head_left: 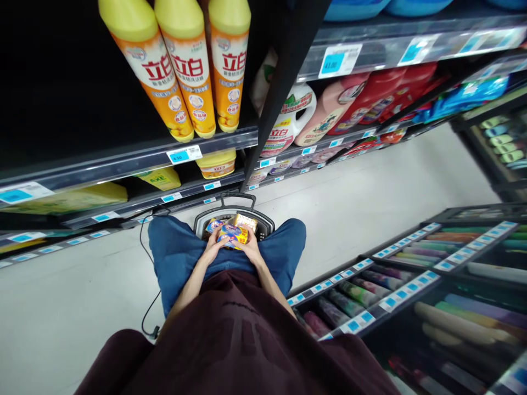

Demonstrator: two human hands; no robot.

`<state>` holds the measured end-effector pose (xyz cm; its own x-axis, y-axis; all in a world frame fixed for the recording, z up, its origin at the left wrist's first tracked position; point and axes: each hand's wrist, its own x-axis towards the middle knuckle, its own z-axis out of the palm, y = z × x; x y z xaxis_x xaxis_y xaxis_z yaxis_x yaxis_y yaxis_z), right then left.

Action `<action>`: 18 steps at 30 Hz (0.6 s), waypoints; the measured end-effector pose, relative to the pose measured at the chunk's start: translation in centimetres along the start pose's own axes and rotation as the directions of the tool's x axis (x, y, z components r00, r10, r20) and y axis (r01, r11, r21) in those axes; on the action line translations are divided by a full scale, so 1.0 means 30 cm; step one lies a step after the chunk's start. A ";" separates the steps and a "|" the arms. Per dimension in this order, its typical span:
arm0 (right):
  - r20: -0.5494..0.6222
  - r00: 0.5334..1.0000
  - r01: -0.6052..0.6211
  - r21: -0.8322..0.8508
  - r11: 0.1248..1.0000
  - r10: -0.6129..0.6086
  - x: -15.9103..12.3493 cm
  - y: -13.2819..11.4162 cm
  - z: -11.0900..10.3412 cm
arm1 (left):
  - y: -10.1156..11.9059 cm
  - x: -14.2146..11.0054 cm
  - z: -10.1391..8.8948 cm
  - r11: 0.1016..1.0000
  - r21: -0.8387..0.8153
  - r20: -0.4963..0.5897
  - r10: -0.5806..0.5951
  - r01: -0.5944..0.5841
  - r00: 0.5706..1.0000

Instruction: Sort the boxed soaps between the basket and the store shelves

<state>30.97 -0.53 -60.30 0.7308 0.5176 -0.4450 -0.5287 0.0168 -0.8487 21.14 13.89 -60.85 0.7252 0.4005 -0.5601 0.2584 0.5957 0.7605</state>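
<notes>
Head view: yellow-blue pack (233,235) gripped between left hand (251,248) and right hand (212,246), over the near side of the basket (200,224). Inside basket: a gold pack (246,221), beyond the held pack. Basket sits between the knees.

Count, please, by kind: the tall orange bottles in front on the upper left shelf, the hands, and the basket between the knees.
Tall orange bottles: 3
Hands (left hand, right hand), both on the blue and yellow packaging: 2
Basket: 1
Total: 6
</notes>
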 end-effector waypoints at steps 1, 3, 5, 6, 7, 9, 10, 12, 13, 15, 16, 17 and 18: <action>0.006 1.000 0.003 -0.002 1.000 -0.003 0.000 0.000 -0.001 | -0.002 0.000 -0.001 1.000 0.004 0.007 0.012 -0.012 1.000; 0.017 1.000 0.015 -0.010 1.000 -0.015 -0.001 0.001 -0.003 | -0.004 0.001 -0.001 0.999 0.007 0.016 0.031 -0.031 0.999; 0.024 0.999 0.029 -0.026 0.999 -0.028 -0.001 0.002 -0.005 | -0.003 0.000 0.001 0.999 0.004 0.019 0.042 -0.042 0.999; 0.025 0.999 0.033 -0.035 0.999 -0.032 0.000 0.003 -0.006 | -0.001 -0.001 0.002 0.999 0.001 0.022 0.044 -0.044 0.999; 0.023 0.999 0.035 -0.041 0.999 -0.034 0.000 0.003 -0.006 | 0.000 -0.002 0.003 0.999 -0.003 0.025 0.045 -0.045 0.999; 0.019 0.999 0.033 -0.047 0.998 -0.032 -0.001 0.000 -0.006 | 0.004 -0.004 0.006 0.999 -0.009 0.026 0.046 -0.046 0.999; 0.021 0.999 0.030 -0.046 0.998 -0.029 -0.002 -0.004 -0.005 | 0.005 -0.004 0.007 0.999 -0.010 0.025 0.046 -0.046 0.999; 0.025 0.999 0.023 -0.039 0.999 -0.022 -0.005 -0.012 -0.002 | 0.006 -0.005 0.008 0.999 -0.009 0.019 0.043 -0.042 0.999; 0.024 1.000 0.019 -0.035 0.999 -0.019 -0.006 -0.017 0.000 | 0.006 -0.005 0.008 0.999 -0.008 0.018 0.042 -0.042 0.999; 0.012 1.000 0.013 -0.030 0.999 -0.013 -0.010 -0.027 0.006 | 0.004 -0.003 0.007 0.999 -0.008 0.022 0.050 -0.050 0.999; 0.001 1.000 0.013 -0.028 1.000 -0.013 -0.011 -0.032 0.010 | 0.003 -0.002 0.006 0.998 -0.010 0.028 0.057 -0.057 0.998; -0.009 1.000 0.012 -0.027 1.000 -0.012 -0.012 -0.035 0.013 | 0.000 -0.001 0.004 0.998 -0.013 0.036 0.065 -0.064 0.997; -0.020 1.000 0.010 -0.026 1.000 -0.011 -0.013 -0.038 0.015 | -0.003 0.001 0.003 0.997 -0.017 0.045 0.072 -0.071 0.996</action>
<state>31.10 -0.35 -59.03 0.7452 0.4998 -0.4415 -0.5098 0.0001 -0.8603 21.20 13.80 -60.90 0.7696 0.4109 -0.4888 0.1951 0.5775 0.7927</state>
